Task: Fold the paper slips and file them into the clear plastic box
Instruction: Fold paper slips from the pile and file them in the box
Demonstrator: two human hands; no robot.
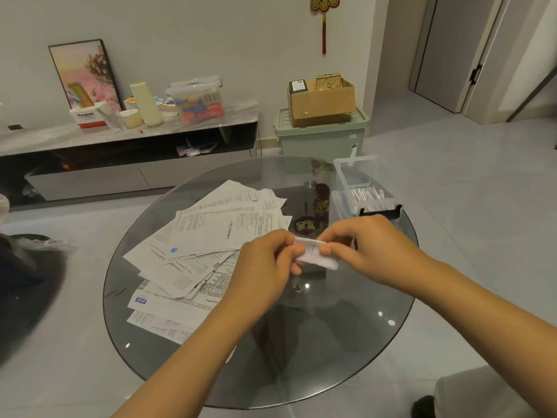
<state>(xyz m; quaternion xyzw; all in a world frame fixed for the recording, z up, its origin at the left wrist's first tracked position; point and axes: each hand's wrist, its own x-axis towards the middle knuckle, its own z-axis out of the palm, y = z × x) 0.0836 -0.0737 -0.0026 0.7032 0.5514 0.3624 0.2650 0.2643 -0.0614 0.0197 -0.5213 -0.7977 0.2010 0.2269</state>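
Head cam: left hand point(265, 263) and right hand point(364, 245) pinch one folded slip point(316, 255) between them, above glass table point(346, 357). Loose papers point(211, 236) spread to the left — clear box point(363, 188) w/ filed slips at far right edge.

2 hands: left hand point(265, 263), right hand point(366, 245). 1 folded paper slip point(316, 254), 1 clear plastic box point(361, 188), 1 round glass table point(346, 342), 1 loose paper pile point(205, 242).
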